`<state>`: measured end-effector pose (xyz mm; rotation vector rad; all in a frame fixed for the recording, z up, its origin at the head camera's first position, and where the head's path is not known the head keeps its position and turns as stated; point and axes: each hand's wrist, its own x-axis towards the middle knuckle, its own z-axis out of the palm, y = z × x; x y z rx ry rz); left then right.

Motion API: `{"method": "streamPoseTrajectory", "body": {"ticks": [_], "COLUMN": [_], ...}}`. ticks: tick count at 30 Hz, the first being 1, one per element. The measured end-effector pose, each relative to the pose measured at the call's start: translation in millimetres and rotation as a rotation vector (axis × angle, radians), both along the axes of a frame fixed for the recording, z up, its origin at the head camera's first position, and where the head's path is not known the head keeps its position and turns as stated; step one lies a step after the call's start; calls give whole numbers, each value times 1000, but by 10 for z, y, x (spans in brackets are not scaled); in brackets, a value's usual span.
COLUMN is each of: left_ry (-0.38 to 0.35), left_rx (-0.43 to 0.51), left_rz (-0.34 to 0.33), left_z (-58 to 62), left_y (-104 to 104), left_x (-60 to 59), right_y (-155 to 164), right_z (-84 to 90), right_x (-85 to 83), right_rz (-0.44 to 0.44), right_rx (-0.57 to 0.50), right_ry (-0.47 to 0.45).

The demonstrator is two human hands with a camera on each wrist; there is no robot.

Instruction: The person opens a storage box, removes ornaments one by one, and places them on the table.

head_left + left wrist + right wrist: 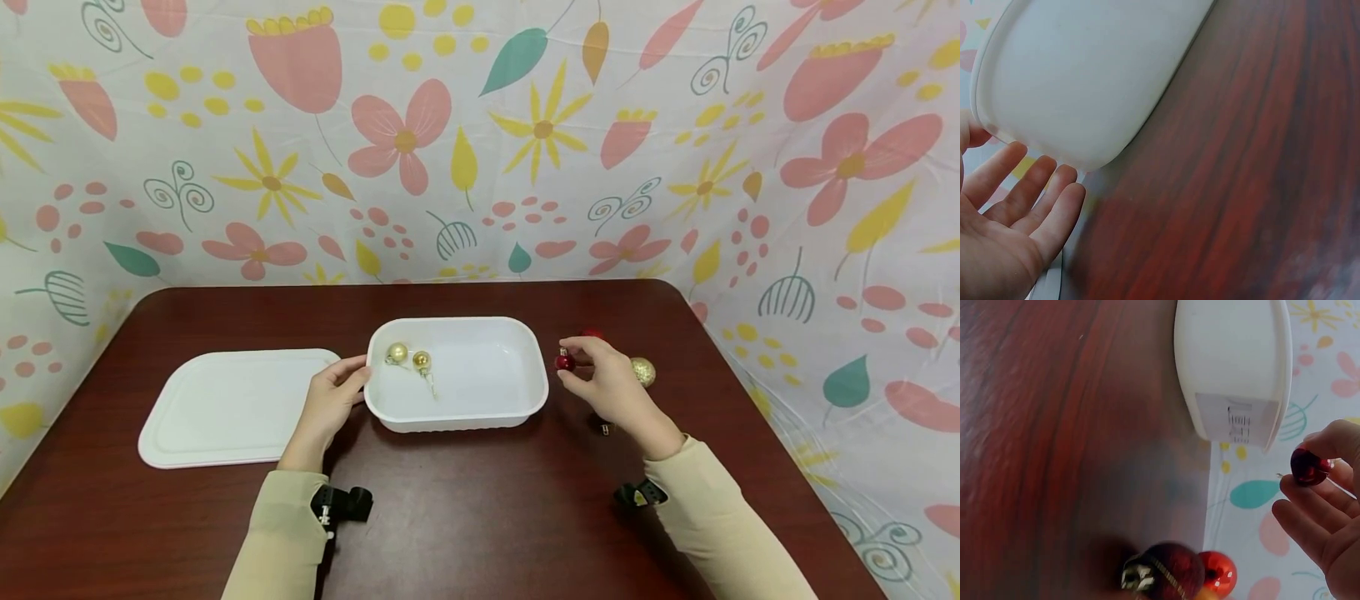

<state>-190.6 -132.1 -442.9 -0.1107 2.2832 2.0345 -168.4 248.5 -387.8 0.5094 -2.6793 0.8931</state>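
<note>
A white plastic box (491, 421) stands mid-table with two gold baubles, one pale (396, 353) and one shiny (422, 360), at its left end. My left hand (330, 404) holds the box's left rim, the thumb at the edge and the fingers against the outer wall in the left wrist view. Just off the right end, my right hand (611, 383) pinches a small dark red bauble (1310, 467) between thumb and fingers, raised above the table. Near that hand lie a glittery gold bauble (642, 372), a red bauble (1219, 574) and a dark red bauble with a gold cap (1179, 570).
A flat white lid (225, 408) lies left of the box, partly behind the left hand. The dark wooden table (465, 517) carries everything. A flower-printed cloth (480, 167) hangs behind it. A paper label (1238, 419) is on the box's right end.
</note>
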Motion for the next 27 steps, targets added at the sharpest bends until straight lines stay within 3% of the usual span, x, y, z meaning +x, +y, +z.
{"method": "streamPoseTrajectory", "body": {"ticks": [11, 27], "left_ry": [4, 14], "left_rx": [3, 18], "left_rz": [-3, -1], "left_z": [-11, -17], "left_y": [-5, 3], "left_x": [-7, -8], "right_y": [300, 521], "right_z": [-62, -134], "right_x": [32, 64], "right_rz": [-101, -159], "right_rx": [53, 119], "right_ry": [-49, -95]}}
